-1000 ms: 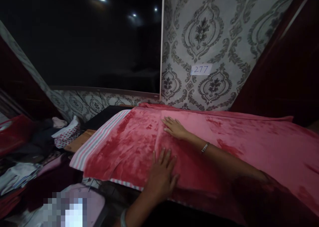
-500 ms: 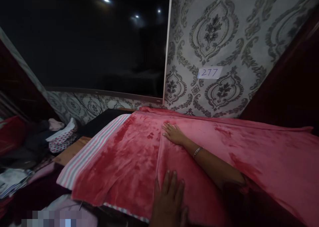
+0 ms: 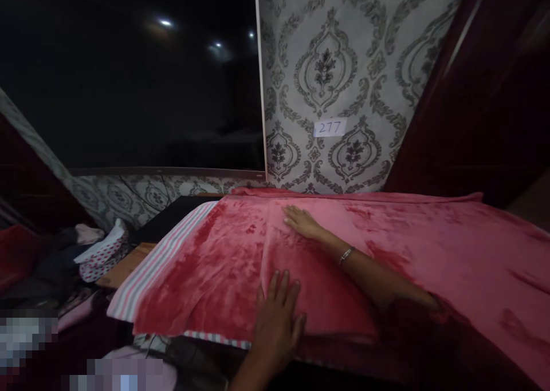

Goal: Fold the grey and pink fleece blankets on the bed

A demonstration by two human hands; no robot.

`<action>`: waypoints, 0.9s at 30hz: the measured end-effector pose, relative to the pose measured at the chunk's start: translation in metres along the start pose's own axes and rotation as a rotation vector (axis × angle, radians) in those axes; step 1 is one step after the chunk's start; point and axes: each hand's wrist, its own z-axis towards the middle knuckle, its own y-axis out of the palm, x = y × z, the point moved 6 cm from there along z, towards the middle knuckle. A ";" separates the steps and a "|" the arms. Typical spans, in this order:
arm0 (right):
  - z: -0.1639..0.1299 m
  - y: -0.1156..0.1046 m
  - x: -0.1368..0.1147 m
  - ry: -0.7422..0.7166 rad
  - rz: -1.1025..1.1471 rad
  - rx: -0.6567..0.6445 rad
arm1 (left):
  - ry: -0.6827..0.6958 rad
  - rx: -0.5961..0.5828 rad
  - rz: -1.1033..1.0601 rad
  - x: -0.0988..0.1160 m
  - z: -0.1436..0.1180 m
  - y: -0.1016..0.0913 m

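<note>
Two bare hands lie palm down on a red and pink plush blanket (image 3: 322, 288), which spreads from the centre of the frame across to the right edge. The left hand (image 3: 279, 316), at bottom centre, is flat with its fingers fanned apart and its thumb out to the right. The right hand (image 3: 304, 222) rests farther back, near the middle of the frame, also flattened with fingers somewhat spread; neither hand grips anything. A bracelet (image 3: 346, 256) circles the right wrist. Just left of both hands, a crease runs from front to back through the blanket. A striped border (image 3: 165, 256) in white, grey and pink edges its left side, lying beside a wooden board (image 3: 126, 265) and a black surface (image 3: 172, 218). Dotted cloth (image 3: 103, 259) sits among piled clothes at lower left, partly blurred by pixel blocks. A large dark screen (image 3: 129, 93) fills the upper left, and paper marked 277 (image 3: 330, 127) is on the patterned wallpaper (image 3: 326, 70) at upper centre-right.
</note>
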 end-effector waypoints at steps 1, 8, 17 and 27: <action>-0.014 -0.006 0.010 0.034 -0.003 0.027 | -0.005 -0.031 -0.029 -0.001 0.003 -0.004; -0.120 -0.021 0.048 0.114 -0.059 0.059 | -0.032 -0.101 -0.120 -0.008 0.087 -0.045; -0.175 0.008 0.017 -0.141 -0.096 -0.042 | 0.016 -0.301 0.066 -0.026 0.160 0.011; -0.282 0.030 -0.026 -0.274 0.081 -0.029 | 0.036 -0.271 0.091 -0.031 0.154 0.017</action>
